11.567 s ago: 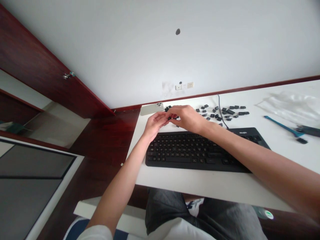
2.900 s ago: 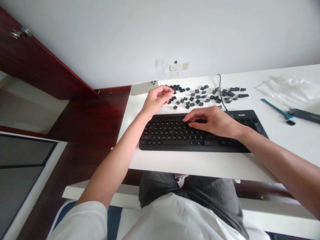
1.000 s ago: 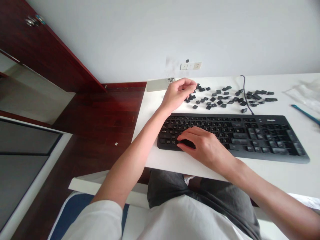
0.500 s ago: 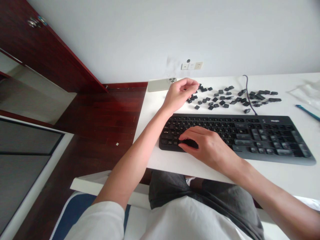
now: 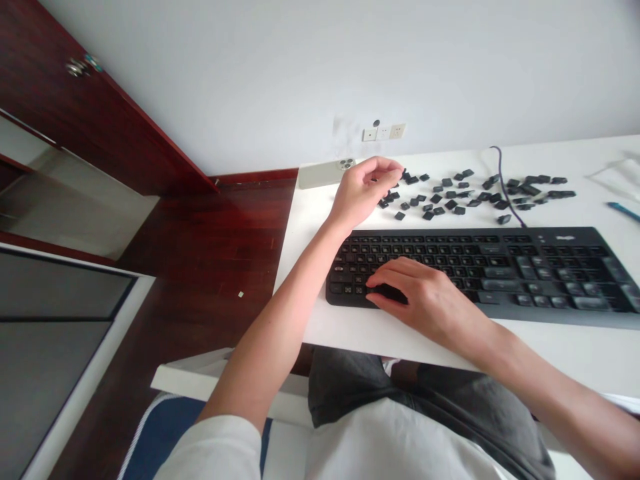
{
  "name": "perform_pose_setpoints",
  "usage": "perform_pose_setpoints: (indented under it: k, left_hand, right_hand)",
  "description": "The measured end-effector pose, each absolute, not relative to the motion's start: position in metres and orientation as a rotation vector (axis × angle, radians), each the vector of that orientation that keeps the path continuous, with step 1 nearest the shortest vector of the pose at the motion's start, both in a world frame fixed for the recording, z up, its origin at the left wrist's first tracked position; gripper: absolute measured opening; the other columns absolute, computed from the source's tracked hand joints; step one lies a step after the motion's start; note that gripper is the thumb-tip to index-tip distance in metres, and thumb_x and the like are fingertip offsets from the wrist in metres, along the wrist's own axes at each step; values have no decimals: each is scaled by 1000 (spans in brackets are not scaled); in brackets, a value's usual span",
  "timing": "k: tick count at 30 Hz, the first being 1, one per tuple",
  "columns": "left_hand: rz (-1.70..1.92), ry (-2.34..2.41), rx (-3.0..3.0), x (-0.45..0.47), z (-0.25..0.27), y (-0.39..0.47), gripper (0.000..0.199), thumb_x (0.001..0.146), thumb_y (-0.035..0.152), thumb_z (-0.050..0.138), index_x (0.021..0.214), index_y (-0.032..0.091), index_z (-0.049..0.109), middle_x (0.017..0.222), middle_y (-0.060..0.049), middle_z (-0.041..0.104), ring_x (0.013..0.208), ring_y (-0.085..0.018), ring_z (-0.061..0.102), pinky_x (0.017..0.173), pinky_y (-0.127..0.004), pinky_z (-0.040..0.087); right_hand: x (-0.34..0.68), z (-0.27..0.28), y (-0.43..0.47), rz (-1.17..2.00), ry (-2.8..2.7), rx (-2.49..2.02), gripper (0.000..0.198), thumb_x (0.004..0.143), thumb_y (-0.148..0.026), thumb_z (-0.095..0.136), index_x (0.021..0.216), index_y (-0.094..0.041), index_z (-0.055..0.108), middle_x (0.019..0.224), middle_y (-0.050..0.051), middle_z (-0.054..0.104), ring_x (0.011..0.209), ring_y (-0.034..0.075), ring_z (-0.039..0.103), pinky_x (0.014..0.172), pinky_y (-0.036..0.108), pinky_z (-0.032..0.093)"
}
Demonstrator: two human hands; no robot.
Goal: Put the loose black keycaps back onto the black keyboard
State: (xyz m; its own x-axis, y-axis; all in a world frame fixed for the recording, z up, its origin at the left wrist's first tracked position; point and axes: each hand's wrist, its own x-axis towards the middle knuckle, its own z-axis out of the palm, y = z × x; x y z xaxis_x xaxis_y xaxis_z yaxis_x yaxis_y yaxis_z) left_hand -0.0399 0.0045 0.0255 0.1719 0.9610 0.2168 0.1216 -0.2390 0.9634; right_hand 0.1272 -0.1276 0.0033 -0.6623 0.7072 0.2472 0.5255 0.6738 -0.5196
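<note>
A black keyboard (image 5: 495, 301) lies on the white desk, with keys in place on its left part and blank-looking dark caps toward the right. Over its lower left keys rests my right hand (image 5: 425, 290), curved, thumb and forefinger a little apart at the bottom row; I see nothing between them. Behind the keyboard, my left hand (image 5: 363, 190) is closed in a pinch at the left end of the scattered black keycaps (image 5: 451, 195). A dark bit shows at its fingertips, but whether it is held or lies on the desk is unclear.
A phone (image 5: 320, 175) lies at the desk's back left corner. The keyboard cable (image 5: 500, 175) runs through the keycaps. A blue pen-like tool (image 5: 624, 211) and clear plastic (image 5: 620, 177) are at the right. Wall sockets (image 5: 383, 133) sit above the desk.
The view has shifted slightly, so the desk and keyboard appear a little further right. Both hands keep nearly the same places over the keyboard and beside the keycaps.
</note>
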Motion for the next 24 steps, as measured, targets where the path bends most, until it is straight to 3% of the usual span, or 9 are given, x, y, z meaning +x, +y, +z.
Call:
perform_pose_setpoints:
  k: [7,14,24]
  left_hand:
    - [1202,1055,1549,-40,23,5,20,94,39,72,97,18,71,84,-3,69,79,-12,64,75,-25,52]
    - [1190,1020,1509,-40,24,4,14,95,33,71,93,19,70,85,-3,68,79,-12,64,74,-25,50]
    - [1201,1036,1513,-40,19,7,13,94,32,71,93,20,70,83,-2,69,74,-10,61,67,-22,47]
  right_hand:
    - [121,11,-125,582,-2513,-1016,6,98,-19,69,95,-20,74,96,7,75,92,25,71,83,39,59]
    - [116,13,-117,613,-2535,-1118,13,93,-18,77,82,-22,71,87,4,75,90,25,70,78,36,55]
    - [109,27,-119,502,-2627,-1372,10,90,-22,80,84,-26,73,90,1,76,91,26,69,58,32,41]
